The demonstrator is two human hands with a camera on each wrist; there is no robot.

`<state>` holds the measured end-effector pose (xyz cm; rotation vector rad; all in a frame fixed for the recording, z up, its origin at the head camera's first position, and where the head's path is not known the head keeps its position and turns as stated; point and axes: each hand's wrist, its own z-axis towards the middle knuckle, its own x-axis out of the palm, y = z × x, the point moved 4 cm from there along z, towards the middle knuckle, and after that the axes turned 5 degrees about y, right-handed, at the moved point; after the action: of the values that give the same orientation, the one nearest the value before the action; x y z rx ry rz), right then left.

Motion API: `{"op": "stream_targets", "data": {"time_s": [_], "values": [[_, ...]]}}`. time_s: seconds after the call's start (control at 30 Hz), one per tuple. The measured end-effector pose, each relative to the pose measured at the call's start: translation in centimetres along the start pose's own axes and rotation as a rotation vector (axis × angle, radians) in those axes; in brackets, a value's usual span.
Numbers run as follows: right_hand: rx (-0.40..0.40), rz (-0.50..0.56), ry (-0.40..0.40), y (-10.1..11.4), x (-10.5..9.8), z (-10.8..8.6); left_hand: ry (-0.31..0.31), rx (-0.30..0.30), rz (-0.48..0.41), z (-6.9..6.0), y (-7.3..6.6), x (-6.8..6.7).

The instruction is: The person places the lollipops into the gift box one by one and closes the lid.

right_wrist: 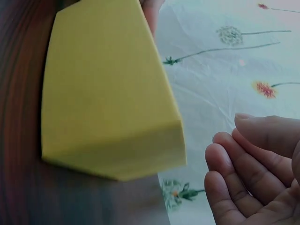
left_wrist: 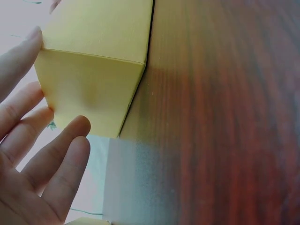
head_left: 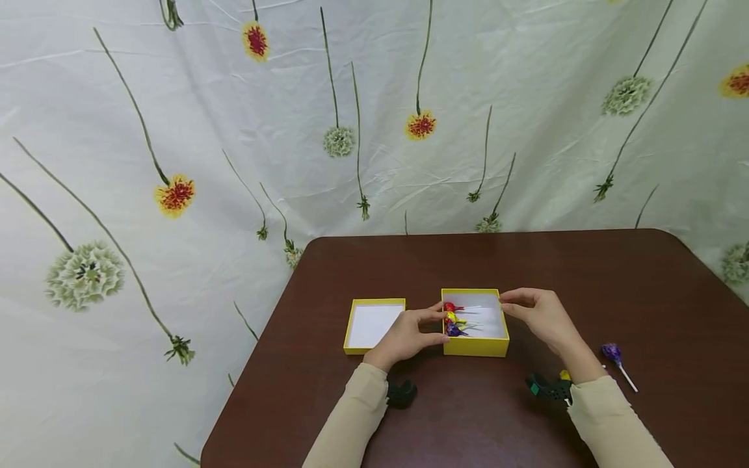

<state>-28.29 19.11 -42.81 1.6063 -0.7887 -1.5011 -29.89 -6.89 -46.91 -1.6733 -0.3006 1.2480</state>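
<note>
A yellow box [head_left: 476, 348] with a white inside stands open-topped on the table. Along its left side lie several wrapped lollipops, red [head_left: 450, 306], yellow [head_left: 451, 318] and purple [head_left: 454, 331], their white sticks pointing right. My left hand [head_left: 409, 333] is at the box's left wall; its thumb and some fairly straight fingers touch the edge, while other fingers [left_wrist: 70, 161] stand free. At the right rear corner is my right hand [head_left: 541, 316], its fingers loosely bent. The right wrist view shows those fingers [right_wrist: 218, 157] apart from the box, with nothing between them.
A shallow yellow-edged lid [head_left: 374, 327], white inside, lies left of the box. To the right, a purple lollipop [head_left: 612, 353] lies on the brown table [head_left: 468, 416]. Something small and yellow [head_left: 564, 375] shows partly behind the right wrist. A flowered cloth [head_left: 374, 162] hangs behind.
</note>
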Motion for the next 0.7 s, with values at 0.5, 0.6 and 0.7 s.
{"op": "stream_targets", "data": {"time_s": [0.5,0.6,0.7], "values": [[0.059,-0.094,-0.082,-5.2,-4.8,-3.5,0.006,-0.003,-0.006,0.1,0.1,0.0],[0.082,-0.087,-0.102,-6.3,-6.1,-4.2,0.009,-0.001,-0.011,0.1,0.1,0.0],[0.114,-0.070,-0.129,-7.3,-7.3,-4.9,0.006,0.003,-0.012,0.1,0.2,0.0]]}}
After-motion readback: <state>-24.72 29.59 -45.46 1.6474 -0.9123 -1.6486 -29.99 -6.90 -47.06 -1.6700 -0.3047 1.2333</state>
